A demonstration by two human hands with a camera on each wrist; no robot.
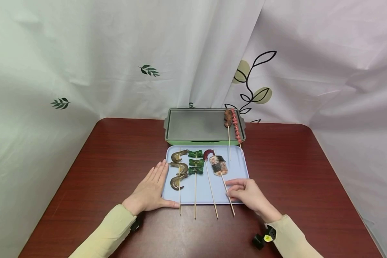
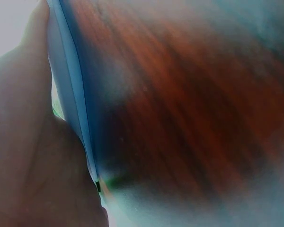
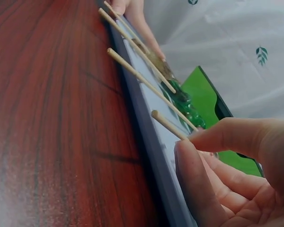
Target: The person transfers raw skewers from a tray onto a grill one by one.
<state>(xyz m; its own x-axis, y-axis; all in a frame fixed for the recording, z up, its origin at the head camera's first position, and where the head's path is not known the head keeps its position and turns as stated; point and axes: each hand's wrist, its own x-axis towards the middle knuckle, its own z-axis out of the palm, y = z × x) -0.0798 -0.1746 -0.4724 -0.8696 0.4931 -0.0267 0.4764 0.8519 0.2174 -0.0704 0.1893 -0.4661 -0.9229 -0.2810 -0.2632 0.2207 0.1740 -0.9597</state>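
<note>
My right hand (image 1: 247,192) pinches the wooden stick of a skewer with pale pieces banded in black (image 1: 219,165), between thumb and index finger. In the right wrist view the stick's blunt end (image 3: 166,124) sticks out past the fingertips. My left hand (image 1: 150,190) lies at the left front corner of a light blue tray (image 1: 206,186), fingers straight along its left side and thumb along its front edge. Left of the pinched stick on the tray lie a skewer with a curled dark red piece (image 1: 208,154), a green skewer (image 1: 196,162) and a shrimp skewer (image 1: 179,169).
Behind the tray stands a green grill pan (image 1: 196,125) with a dark flat top. A brown meat skewer (image 1: 228,118) and a skewer of small pink-red pieces (image 1: 235,125) lie at its right, their sticks reaching over the tray. White curtains (image 1: 132,43) surround the reddish-brown table (image 1: 293,165).
</note>
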